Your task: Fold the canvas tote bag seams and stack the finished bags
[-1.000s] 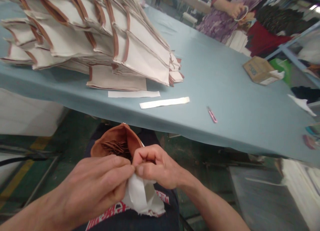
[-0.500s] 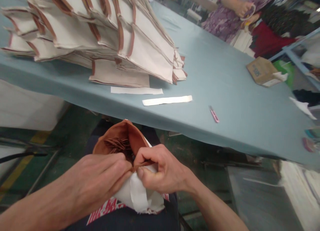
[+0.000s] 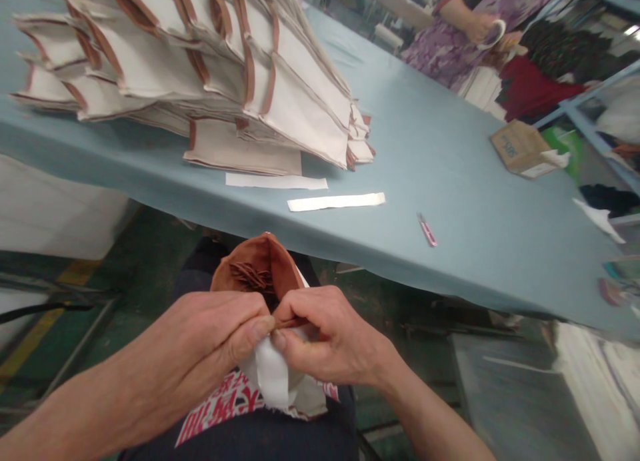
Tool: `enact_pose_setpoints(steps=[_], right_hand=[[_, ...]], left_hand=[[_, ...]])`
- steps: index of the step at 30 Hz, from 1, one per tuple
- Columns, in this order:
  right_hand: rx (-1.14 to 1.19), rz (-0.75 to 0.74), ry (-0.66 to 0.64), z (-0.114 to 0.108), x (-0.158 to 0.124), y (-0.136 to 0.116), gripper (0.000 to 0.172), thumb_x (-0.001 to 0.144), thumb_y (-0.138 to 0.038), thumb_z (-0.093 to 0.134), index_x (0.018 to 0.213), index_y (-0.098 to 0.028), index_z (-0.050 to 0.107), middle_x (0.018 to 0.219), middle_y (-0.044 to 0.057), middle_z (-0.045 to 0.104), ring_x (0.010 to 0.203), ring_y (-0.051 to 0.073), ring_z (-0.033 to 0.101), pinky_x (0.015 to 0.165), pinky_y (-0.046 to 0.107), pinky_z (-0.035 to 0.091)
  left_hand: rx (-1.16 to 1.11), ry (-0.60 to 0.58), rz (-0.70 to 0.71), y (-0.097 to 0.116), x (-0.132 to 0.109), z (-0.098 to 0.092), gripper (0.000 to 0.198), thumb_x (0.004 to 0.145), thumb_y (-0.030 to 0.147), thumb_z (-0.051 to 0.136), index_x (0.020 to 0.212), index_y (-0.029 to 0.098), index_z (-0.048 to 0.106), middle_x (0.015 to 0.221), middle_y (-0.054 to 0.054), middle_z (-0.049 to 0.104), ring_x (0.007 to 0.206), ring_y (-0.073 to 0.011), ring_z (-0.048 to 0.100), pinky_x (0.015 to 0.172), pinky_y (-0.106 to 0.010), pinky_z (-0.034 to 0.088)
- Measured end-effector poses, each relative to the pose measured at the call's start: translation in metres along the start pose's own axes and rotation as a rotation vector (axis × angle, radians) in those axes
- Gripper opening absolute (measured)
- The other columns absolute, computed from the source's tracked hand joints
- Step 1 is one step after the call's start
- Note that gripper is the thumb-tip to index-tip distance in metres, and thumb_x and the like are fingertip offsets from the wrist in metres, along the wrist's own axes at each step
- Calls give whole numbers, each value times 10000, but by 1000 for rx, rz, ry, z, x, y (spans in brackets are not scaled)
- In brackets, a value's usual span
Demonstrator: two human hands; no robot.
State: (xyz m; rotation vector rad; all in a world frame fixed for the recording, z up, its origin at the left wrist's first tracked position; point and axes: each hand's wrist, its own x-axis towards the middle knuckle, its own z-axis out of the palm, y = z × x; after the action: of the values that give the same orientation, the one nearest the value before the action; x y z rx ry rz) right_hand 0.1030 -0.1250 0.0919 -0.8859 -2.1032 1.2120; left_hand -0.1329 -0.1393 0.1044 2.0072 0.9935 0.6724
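Observation:
My left hand [image 3: 205, 348] and my right hand [image 3: 327, 338] are closed in pinches that meet over my lap. Between the fingertips they grip a thin brown strip at the mouth of a brown pouch [image 3: 260, 271] stuffed with several brown pieces. A white cloth [image 3: 273, 378] hangs below my fingers, partly hidden by both hands. Just beyond my knees runs the edge of a blue table [image 3: 450, 174].
A tall stack of cream bags with brown trim [image 3: 200, 68] fills the table's left. Two white strips [image 3: 335, 201] and a pink thread cutter [image 3: 427, 231] lie near the front edge. A cardboard box [image 3: 520, 148] sits far right. A person in purple [image 3: 465, 28] stands behind.
The pinch has tightened and the pouch has shifted slightly right and up. The white cloth hangs a little further out below my fingers.

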Motion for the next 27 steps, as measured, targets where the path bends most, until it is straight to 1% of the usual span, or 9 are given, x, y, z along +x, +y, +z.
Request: enact_pose_setpoints(steps=[2,4,7,9,12,16,18,21,27], right_hand=[[-53,-15,11,-1,-1,0,137,934,-198,645,815,-243,594,698,-68,595,591,108,469,638,246,395],[-55,-12,19,-3,-2,0,142,957,-203,662,824,-237,623,714,-57,630,614,113,506,656,247,406],[44,22,-10,-6,-1,-1,160,1007,-238,696,850,-226,667,747,-54,669,632,105,521,676,234,418],[127,59,-62,-9,-1,-1,156,1024,-263,709,876,-220,688,775,-52,676,646,100,532,675,226,419],[238,128,-140,-12,-1,0,146,1022,-285,704,894,-215,699,777,-53,645,659,102,548,659,219,420],[266,148,-173,-13,0,0,144,1002,-291,694,882,-211,696,758,-58,614,647,95,528,645,213,410],[241,137,-171,-13,1,-1,130,986,-271,692,871,-211,690,755,-60,608,640,93,517,636,214,400],[218,139,-178,-15,2,-4,104,961,-241,690,861,-215,678,741,-63,597,635,96,500,622,215,390],[242,128,-163,-17,2,-6,114,941,-224,689,831,-211,660,713,-71,577,618,88,477,605,205,381]], left_hand=[[-73,3,-18,1,2,5,406,1138,261,498,742,253,584,650,74,602,545,-112,567,538,-196,446],[-168,15,-93,2,4,10,414,1131,300,499,721,251,527,635,79,529,521,-109,503,484,-191,400],[-345,-29,-222,0,4,15,435,1129,422,491,731,250,521,670,73,471,553,-120,469,482,-188,409],[-445,-68,-273,-5,2,16,469,1127,491,507,726,248,506,683,73,428,562,-120,415,473,-196,375],[-571,-129,-307,-13,-2,15,539,1121,582,556,710,242,474,675,78,368,568,-114,331,470,-212,295],[-683,-209,-327,-19,-3,14,620,1089,702,604,703,232,486,654,77,356,573,-110,303,485,-228,253],[-700,-246,-327,-19,-2,12,615,1081,693,625,699,230,487,648,79,350,569,-106,293,485,-225,251],[-676,-295,-308,-16,3,8,559,1082,599,636,695,235,465,650,84,329,570,-104,277,486,-218,248],[-500,-322,-244,-8,11,-3,425,1046,447,590,698,239,463,658,74,384,593,-115,352,513,-211,292]])
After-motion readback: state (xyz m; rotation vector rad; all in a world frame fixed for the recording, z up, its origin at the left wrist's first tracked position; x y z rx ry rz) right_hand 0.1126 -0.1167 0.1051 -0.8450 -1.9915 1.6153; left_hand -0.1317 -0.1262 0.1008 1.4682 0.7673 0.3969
